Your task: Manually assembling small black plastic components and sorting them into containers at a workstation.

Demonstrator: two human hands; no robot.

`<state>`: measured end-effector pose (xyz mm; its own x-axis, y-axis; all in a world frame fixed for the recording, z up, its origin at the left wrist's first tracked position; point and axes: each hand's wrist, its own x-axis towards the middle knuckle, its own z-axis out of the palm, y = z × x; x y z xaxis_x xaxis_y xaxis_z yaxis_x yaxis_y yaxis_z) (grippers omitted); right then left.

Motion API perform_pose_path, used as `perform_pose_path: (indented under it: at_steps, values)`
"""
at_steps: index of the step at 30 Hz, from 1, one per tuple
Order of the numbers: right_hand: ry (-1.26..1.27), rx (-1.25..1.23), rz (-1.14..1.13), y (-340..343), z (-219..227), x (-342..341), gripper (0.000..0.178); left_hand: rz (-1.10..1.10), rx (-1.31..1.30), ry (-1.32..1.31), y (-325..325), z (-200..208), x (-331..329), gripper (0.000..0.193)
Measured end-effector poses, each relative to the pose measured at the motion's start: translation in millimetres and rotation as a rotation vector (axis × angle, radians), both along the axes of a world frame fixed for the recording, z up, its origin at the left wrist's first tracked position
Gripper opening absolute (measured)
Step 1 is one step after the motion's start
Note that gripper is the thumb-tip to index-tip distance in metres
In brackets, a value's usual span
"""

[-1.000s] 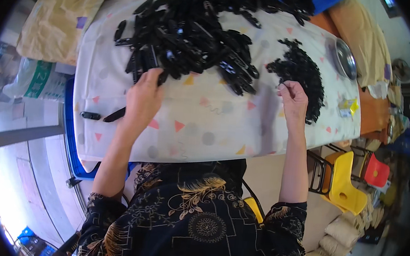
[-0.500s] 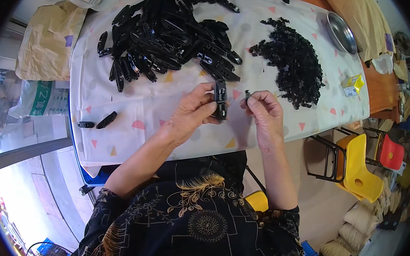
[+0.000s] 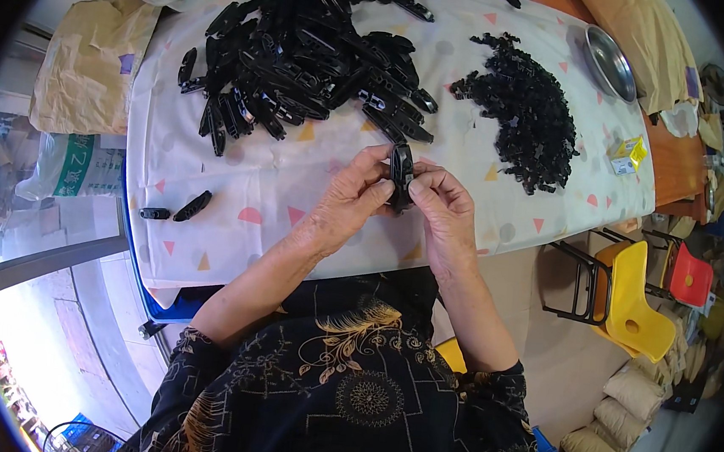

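My left hand (image 3: pixel 355 185) is closed around a long black plastic part (image 3: pixel 400 171), which stands nearly upright above the near edge of the table. My right hand (image 3: pixel 448 209) meets its right side, thumb and forefinger pinched together against it. The small black plastic piece in that pinch is hidden by the fingertips. Just beyond my hands lies a big heap of similar long black parts (image 3: pixel 297 72). To the right of it spreads a pile of small black plastic pieces (image 3: pixel 528 120).
Two black parts (image 3: pixel 193 205) lie apart at the table's left. A metal bowl (image 3: pixel 609 64) and a small yellow box (image 3: pixel 629 155) sit toward the right edge of the patterned tablecloth (image 3: pixel 297 183). Yellow chairs (image 3: pixel 635 298) stand right of the table; a brown paper bag (image 3: pixel 94 65) is at left.
My right hand has moved left, bringing the small black piece against the long part in my left hand. The whole view has shifted slightly.
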<state>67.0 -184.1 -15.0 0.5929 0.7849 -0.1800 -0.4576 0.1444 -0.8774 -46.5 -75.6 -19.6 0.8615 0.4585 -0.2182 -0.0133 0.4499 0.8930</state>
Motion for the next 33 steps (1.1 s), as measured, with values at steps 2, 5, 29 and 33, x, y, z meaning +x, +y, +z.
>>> perform_pose_path:
  at_steps: [2, 5, 29, 33]
  values:
    - [-0.018, -0.015, -0.013, 5, 5, -7, 0.005, -0.007, 0.044, -0.02, 1, 2, -3, 0.046]
    - [-0.011, -0.012, -0.023, 10, 8, -15, 0.006, -0.001, 0.082, -0.036, 2, 9, -8, 0.047]
    - [-0.084, -0.221, 0.304, 32, 15, -28, 0.028, 0.043, 0.183, -0.039, 3, -3, -38, 0.065]
    - [-0.103, -0.215, 0.263, 25, 14, -32, 0.023, 0.012, 0.248, -0.027, -1, -5, -36, 0.067]
